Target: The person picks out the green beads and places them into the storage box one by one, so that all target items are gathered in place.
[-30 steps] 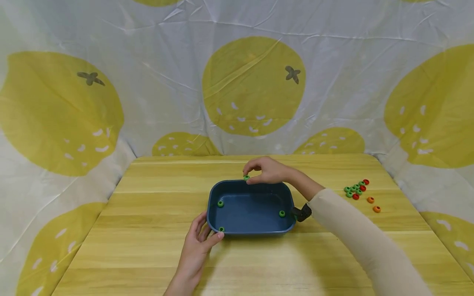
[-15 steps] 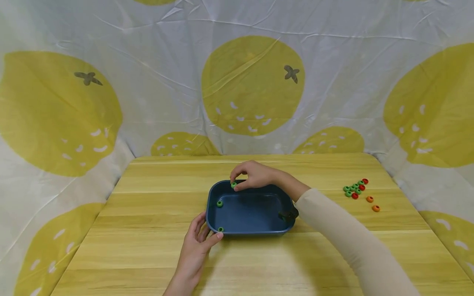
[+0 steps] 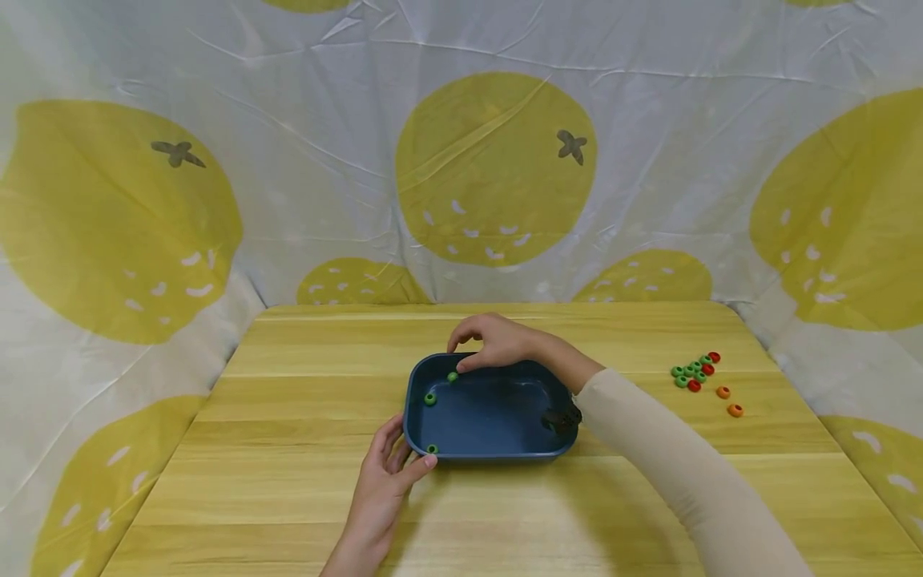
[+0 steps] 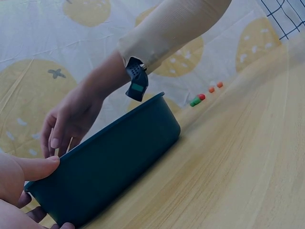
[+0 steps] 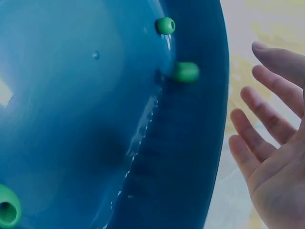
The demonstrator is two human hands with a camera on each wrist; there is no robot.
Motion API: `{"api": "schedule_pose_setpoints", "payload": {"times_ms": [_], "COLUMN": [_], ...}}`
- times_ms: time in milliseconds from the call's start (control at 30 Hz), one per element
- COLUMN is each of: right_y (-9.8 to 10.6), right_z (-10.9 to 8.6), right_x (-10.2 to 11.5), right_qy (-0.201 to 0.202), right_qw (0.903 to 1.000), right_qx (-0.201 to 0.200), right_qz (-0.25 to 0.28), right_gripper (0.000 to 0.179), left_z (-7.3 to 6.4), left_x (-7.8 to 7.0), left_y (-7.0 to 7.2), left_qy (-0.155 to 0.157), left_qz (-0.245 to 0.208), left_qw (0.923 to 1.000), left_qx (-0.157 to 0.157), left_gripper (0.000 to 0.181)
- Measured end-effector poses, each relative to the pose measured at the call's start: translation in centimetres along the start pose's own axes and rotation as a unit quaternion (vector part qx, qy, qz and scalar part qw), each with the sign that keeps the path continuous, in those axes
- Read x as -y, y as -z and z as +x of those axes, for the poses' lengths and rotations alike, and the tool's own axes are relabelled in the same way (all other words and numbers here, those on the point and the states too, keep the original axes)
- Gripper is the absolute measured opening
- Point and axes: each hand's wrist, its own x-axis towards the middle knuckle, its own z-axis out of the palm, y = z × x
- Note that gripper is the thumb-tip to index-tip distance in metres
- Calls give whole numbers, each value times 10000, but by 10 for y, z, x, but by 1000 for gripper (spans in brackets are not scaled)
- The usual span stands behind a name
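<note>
A blue rectangular plastic tub (image 3: pixel 490 413) stands on the table. My left hand (image 3: pixel 380 485) holds its near left corner, thumb over the rim and fingers against the outside, as the left wrist view also shows. Above the far rim is my right hand (image 3: pixel 499 340), its fingers apart with nothing between them in the right wrist view. Just below it, a blurred green bead (image 5: pixel 187 72) is at the tub's inner wall. Other green beads lie inside, one beside it (image 5: pixel 166 26) and one at the near left corner (image 3: pixel 432 449).
To the right on the wooden table (image 3: pixel 288 433) lies a cluster of green beads (image 3: pixel 678 372) and red beads (image 3: pixel 694 386), with two orange beads (image 3: pixel 723 392) near it. A dark wrist camera (image 3: pixel 561 421) overlaps the tub's right end. A lemon-print cloth (image 3: pixel 346 176) hangs behind.
My right hand has moved left over the tub's far rim and let go of the green bead, which has dropped inside. My left hand stays on the tub.
</note>
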Motion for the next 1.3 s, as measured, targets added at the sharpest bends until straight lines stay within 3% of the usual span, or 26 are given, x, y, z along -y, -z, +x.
{"api": "schedule_pose_setpoints", "payload": {"times_ms": [467, 833, 1300], "right_y": [11, 25, 37], "right_z": [-36, -86, -144], "right_x": [-7, -22, -45], "right_qy": [-89, -655, -1259], "right_qw": [9993, 9941, 9833], "right_qx": [-336, -757, -1253], "right_qz": [141, 410, 390], "right_gripper": [31, 28, 29], "left_z": [-1, -1, -1], "left_x": [0, 0, 1], "left_y": [-1, -2, -1], "left_qy": [-5, -1, -67], "left_qz": [-30, 50, 76], "left_qw": [10000, 10000, 9999], "left_qx": [-30, -21, -46], "left_gripper": [82, 82, 82]}}
